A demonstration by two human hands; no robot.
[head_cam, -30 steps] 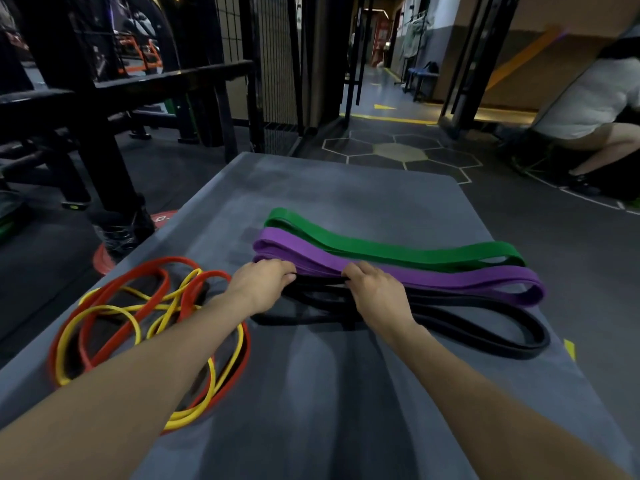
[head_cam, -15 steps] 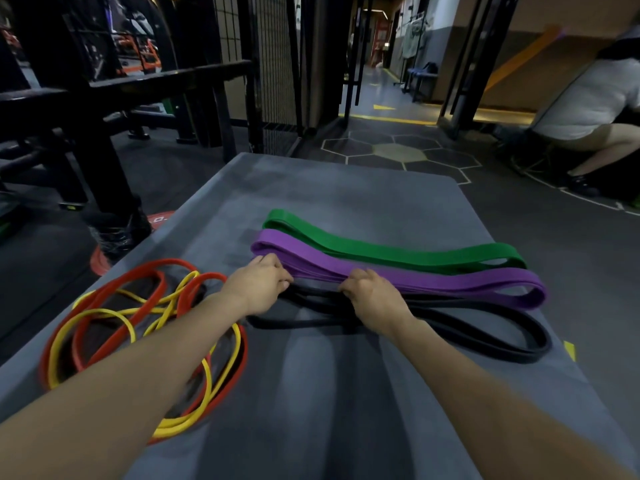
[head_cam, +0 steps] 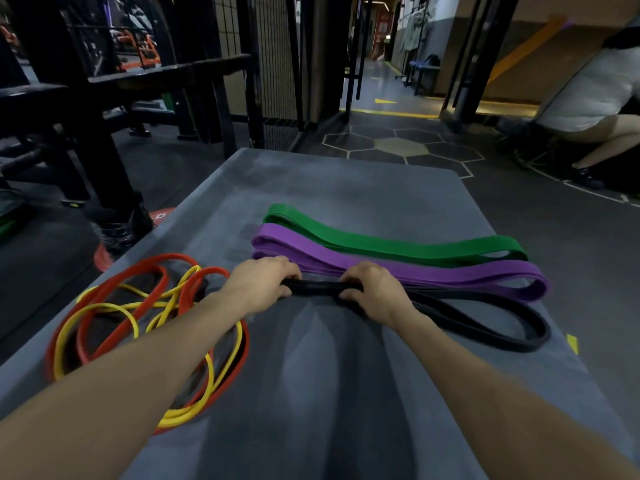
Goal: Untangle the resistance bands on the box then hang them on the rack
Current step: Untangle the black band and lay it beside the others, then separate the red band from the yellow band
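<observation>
Both of your hands have closed on the black band [head_cam: 478, 322] since a second ago, when they only rested on it, and its left part is now gathered into a straight run between them. Your left hand [head_cam: 264, 285] curls its fingers round that end; your right hand [head_cam: 372, 287] grips it just beside. On the grey box [head_cam: 346, 393], the purple band [head_cam: 415, 271] lies touching the black band's far side, the green band [head_cam: 381, 242] beyond it. Left of the black band sits the tangle of red bands [head_cam: 114, 289] and yellow bands [head_cam: 100, 310].
</observation>
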